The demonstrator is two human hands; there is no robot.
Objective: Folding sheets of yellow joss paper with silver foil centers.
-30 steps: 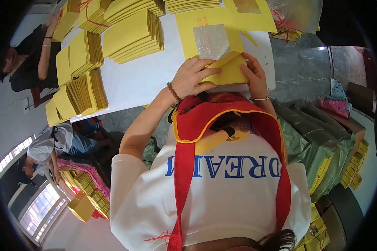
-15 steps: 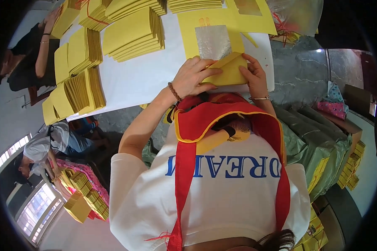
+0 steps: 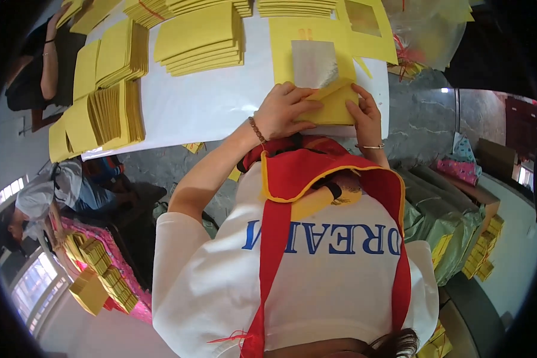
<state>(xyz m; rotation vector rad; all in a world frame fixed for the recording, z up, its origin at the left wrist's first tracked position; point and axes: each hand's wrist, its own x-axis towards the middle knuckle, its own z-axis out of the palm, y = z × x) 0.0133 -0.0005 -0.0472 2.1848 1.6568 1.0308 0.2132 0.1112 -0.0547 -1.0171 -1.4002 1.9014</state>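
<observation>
A yellow paper sheet (image 3: 282,45) lies on the table's near right part, with a silvery, bubbly-looking liner panel (image 3: 313,62) on it. Its near portion is folded up into a yellow flap (image 3: 338,110) over the liner's lower end. My left hand (image 3: 286,110) grips the flap's left side, fingers on top and thumb along the lower part. At the right edge, my right hand (image 3: 367,113) pinches the flap between thumb and fingers. What lies beneath the flap is hidden.
Yellow envelope stacks (image 3: 200,39) stand across the white tabletop (image 3: 185,113). Another yellow sheet (image 3: 385,36) and a plastic bag (image 3: 432,36) sit at the far right. Green-wrapped bundles (image 3: 441,221) are by my right side. Two people (image 3: 27,83) work at left.
The view has shifted slightly, so the table contents appear moved. Both hands keep their hold on the folded flap, with little change in the fingers.
</observation>
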